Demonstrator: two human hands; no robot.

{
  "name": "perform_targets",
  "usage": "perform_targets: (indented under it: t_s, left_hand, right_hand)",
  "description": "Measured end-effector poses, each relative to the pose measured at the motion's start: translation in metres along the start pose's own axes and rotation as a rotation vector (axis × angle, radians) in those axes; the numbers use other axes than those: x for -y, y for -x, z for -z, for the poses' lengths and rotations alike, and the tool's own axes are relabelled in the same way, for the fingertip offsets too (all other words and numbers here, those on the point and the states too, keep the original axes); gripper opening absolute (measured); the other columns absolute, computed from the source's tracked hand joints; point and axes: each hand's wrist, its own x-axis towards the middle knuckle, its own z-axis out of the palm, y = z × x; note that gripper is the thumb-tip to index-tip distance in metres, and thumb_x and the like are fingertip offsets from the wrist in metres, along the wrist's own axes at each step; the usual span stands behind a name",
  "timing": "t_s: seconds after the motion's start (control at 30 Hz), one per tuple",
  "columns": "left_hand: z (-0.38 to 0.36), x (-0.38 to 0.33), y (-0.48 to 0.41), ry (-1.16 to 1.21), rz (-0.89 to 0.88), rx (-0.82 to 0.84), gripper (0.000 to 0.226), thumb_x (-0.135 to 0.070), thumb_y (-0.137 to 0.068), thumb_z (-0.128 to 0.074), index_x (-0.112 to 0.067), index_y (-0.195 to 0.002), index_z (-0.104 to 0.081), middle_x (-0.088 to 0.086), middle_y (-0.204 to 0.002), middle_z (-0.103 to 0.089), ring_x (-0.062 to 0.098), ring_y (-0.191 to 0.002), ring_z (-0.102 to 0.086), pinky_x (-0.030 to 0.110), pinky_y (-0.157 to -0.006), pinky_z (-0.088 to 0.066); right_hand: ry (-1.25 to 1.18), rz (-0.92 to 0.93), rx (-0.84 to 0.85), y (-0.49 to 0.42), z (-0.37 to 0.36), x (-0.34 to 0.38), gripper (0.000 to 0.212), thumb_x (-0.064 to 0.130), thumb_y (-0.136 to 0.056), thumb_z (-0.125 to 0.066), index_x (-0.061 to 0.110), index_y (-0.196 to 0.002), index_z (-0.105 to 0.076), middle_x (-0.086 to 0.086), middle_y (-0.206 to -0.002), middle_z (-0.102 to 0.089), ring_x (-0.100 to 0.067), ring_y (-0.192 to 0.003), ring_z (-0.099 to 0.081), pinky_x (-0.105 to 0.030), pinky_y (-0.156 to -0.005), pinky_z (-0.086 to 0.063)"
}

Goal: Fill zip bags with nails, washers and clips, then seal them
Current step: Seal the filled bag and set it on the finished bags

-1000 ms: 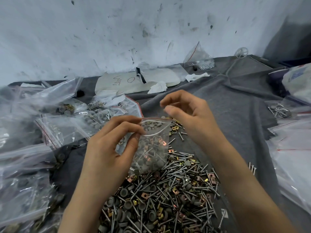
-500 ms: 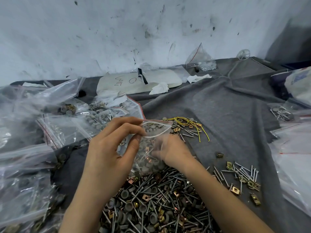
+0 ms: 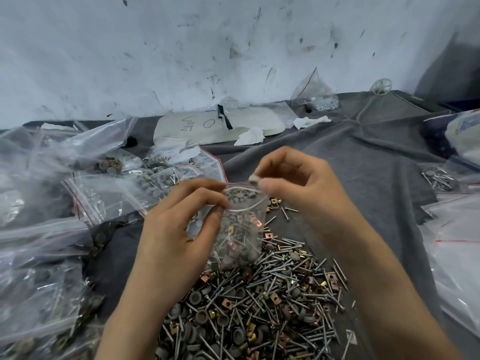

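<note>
The zip bag [image 3: 241, 229] hangs with its mouth open above the middle of the desk, over the far end of the heap [image 3: 259, 307] of nails, grey washers and coppery clips that spreads toward the near edge; the bag is already part full of the same mix. The left hand [image 3: 179, 229] grasps the bag's left rim, its fingers [image 3: 202, 198] curled and pinching the plastic against the thumb; the right hand [image 3: 298, 185] is at the right side of the mouth, its thumb and forefinger pinching a small grey washer [image 3: 253, 179] right above the opening. A grey cloth [image 3: 363, 165] covers the desk; filled bags [image 3: 104, 193] lie stacked along the left edge, and more clear bags [image 3: 457, 229] lie at the right edge. At the far edge, by the wall, lie a white sheet [image 3: 207, 126] with handwriting, a crumpled tissue [image 3: 250, 136] and a pouch [image 3: 315, 97] of small bright metal bits.
</note>
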Motion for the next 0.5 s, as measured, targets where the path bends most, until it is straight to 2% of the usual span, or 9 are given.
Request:
perform_targets:
  t_s: [0.07, 0.13, 0.2, 0.23, 0.33, 0.43, 0.5]
  left_hand:
    - [0.000, 0.000, 0.000, -0.013, -0.015, 0.008, 0.017, -0.025, -0.088, -0.055, -0.018, -0.088, -0.070, -0.011, -0.110, -0.064, 0.007, -0.109, -0.061, 0.035, -0.088, -0.053]
    - [0.000, 0.001, 0.001, -0.019, -0.005, 0.003, 0.020, -0.030, -0.088, -0.053, -0.019, -0.089, -0.070, -0.011, -0.114, -0.062, 0.006, -0.110, -0.060, 0.035, -0.089, -0.053]
    - [-0.001, 0.001, 0.001, -0.017, 0.028, -0.020, 0.015, -0.030, -0.091, -0.059, -0.020, -0.088, -0.071, -0.010, -0.118, -0.059, 0.004, -0.109, -0.059, 0.032, -0.089, -0.052]
    - [-0.001, 0.000, 0.000, -0.011, 0.043, -0.026, 0.015, -0.031, -0.094, -0.060, -0.022, -0.088, -0.071, -0.010, -0.115, -0.059, 0.004, -0.105, -0.060, 0.031, -0.087, -0.053]
    - [-0.001, -0.002, 0.000, 0.036, 0.077, -0.013, 0.015, -0.032, -0.087, -0.055, -0.033, -0.093, -0.069, -0.015, -0.091, -0.064, 0.005, -0.088, -0.064, 0.025, -0.076, -0.053]
    - [0.000, -0.002, 0.000, 0.176, 0.151, -0.018, 0.034, -0.026, -0.081, -0.063, -0.046, -0.109, -0.062, -0.014, -0.086, -0.065, 0.004, -0.085, -0.066, 0.012, -0.078, -0.050]
    - [0.000, -0.002, 0.001, 0.248, 0.168, -0.009, 0.048, -0.031, -0.076, -0.065, -0.051, -0.119, -0.055, -0.011, -0.080, -0.064, 0.006, -0.082, -0.066, 0.013, -0.079, -0.049]
  right_hand:
    - [0.257, 0.001, 0.042, 0.002, -0.004, 0.002, 0.009, 0.012, -0.079, -0.073, 0.020, -0.082, -0.069, 0.004, -0.088, -0.065, -0.010, -0.079, -0.059, -0.033, -0.072, -0.052]
    - [0.359, 0.006, 0.036, 0.003, -0.006, 0.001, 0.008, 0.022, -0.078, -0.074, 0.024, -0.084, -0.069, 0.007, -0.097, -0.062, -0.010, -0.087, -0.060, -0.033, -0.077, -0.052]
    - [0.337, -0.010, 0.057, 0.002, -0.005, 0.002, 0.015, 0.023, -0.075, -0.077, 0.026, -0.087, -0.068, 0.007, -0.098, -0.064, -0.010, -0.088, -0.061, -0.031, -0.078, -0.052]
    - [0.319, -0.026, 0.075, 0.003, -0.003, 0.003, 0.020, 0.020, -0.074, -0.078, 0.026, -0.090, -0.067, 0.005, -0.095, -0.066, -0.013, -0.087, -0.063, -0.035, -0.079, -0.052]
    - [0.335, -0.012, 0.121, 0.003, 0.002, 0.004, 0.028, 0.013, -0.073, -0.080, 0.022, -0.095, -0.066, 0.000, -0.086, -0.070, -0.022, -0.084, -0.065, -0.044, -0.082, -0.052]
    - [0.383, -0.019, 0.143, 0.002, 0.005, 0.004, 0.023, 0.015, -0.072, -0.080, 0.020, -0.092, -0.071, -0.001, -0.083, -0.071, -0.017, -0.081, -0.066, -0.043, -0.081, -0.052]
    - [0.378, -0.031, 0.156, 0.002, 0.004, 0.003, 0.016, 0.014, -0.073, -0.080, 0.018, -0.086, -0.073, -0.001, -0.082, -0.073, -0.016, -0.081, -0.068, -0.041, -0.081, -0.053]
